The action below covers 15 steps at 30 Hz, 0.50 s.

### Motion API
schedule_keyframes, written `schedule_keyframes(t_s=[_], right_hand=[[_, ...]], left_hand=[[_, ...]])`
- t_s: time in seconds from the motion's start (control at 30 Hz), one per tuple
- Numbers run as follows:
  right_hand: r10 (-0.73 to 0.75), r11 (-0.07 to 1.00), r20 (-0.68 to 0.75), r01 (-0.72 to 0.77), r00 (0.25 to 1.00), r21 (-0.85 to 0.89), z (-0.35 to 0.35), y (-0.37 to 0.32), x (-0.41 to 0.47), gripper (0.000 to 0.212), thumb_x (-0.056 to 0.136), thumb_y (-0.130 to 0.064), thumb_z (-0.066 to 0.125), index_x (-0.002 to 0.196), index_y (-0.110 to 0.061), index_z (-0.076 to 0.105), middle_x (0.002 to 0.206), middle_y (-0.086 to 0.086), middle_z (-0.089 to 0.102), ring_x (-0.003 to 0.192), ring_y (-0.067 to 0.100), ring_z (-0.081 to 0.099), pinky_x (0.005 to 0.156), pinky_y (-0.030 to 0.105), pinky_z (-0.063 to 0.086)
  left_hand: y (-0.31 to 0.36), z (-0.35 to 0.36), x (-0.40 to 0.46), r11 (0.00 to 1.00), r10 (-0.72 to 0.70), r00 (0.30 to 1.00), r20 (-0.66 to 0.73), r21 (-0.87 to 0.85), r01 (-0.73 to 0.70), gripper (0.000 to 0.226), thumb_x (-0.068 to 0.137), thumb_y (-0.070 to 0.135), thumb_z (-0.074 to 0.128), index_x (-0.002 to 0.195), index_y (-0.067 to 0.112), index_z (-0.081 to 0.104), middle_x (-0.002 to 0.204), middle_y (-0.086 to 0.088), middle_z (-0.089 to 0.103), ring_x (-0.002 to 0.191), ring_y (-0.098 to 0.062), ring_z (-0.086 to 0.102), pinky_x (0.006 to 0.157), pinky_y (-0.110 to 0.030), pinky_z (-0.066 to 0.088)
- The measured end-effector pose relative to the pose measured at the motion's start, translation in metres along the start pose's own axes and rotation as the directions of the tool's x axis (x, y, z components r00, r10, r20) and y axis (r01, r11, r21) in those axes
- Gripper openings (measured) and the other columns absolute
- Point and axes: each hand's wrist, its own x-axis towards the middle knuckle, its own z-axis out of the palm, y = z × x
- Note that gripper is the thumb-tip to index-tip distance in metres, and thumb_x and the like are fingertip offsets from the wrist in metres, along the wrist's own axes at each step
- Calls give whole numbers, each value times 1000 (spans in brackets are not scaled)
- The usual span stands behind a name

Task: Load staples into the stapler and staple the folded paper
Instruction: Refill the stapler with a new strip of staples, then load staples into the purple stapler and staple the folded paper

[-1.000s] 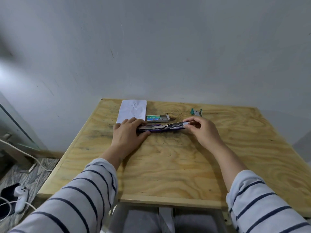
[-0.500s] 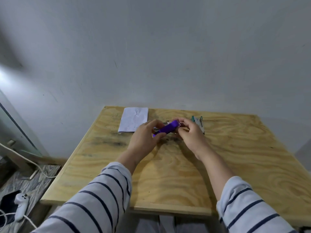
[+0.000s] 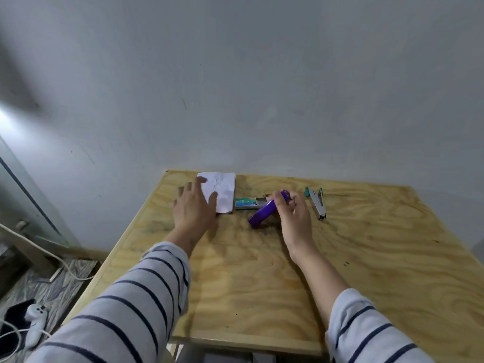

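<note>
My right hand (image 3: 293, 216) grips the purple stapler (image 3: 263, 213), closed up and tilted, its near end low over the table. My left hand (image 3: 195, 208) is spread open, fingers apart, reaching over the near left part of the folded white paper (image 3: 222, 189) at the table's far left. Whether the palm touches the paper I cannot tell. The green staple box (image 3: 246, 203) lies between paper and stapler, its tray slid out to the right.
A metal staple remover with a teal handle (image 3: 317, 203) lies to the right of my right hand. The plywood table (image 3: 262, 284) stands against a grey wall. Cables and a white power plug (image 3: 35, 326) lie on the floor at left.
The stapler lay opened flat under both hands, then was folded shut. My left hand has let go and moved left over the paper; my right hand alone holds the stapler.
</note>
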Motion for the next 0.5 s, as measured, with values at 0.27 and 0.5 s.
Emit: schedule_keyframes(t_s=[0.27,0.5], right_hand=[[-70,997,-56,69,996,-16,2,7,-2,25,89,-44,53,74,-24,54,64,-5,45,78,21,55,68,16,40],[-73,997,-50,71,996,-32,2,6,-1,26,92,-38,53,68,-28,49,61,-6,41,71,17,50,73,23,43]], left_hand=[[-17,-3,26,987,-155,965,213,85,140,69,81,48,63,140,36,29,139,-7,45,129,-33,32,103,-49,28],[-8,0,22,987,-112,978,176,-92,130,68,76,35,70,135,37,36,133,2,50,121,-24,45,92,-41,28]])
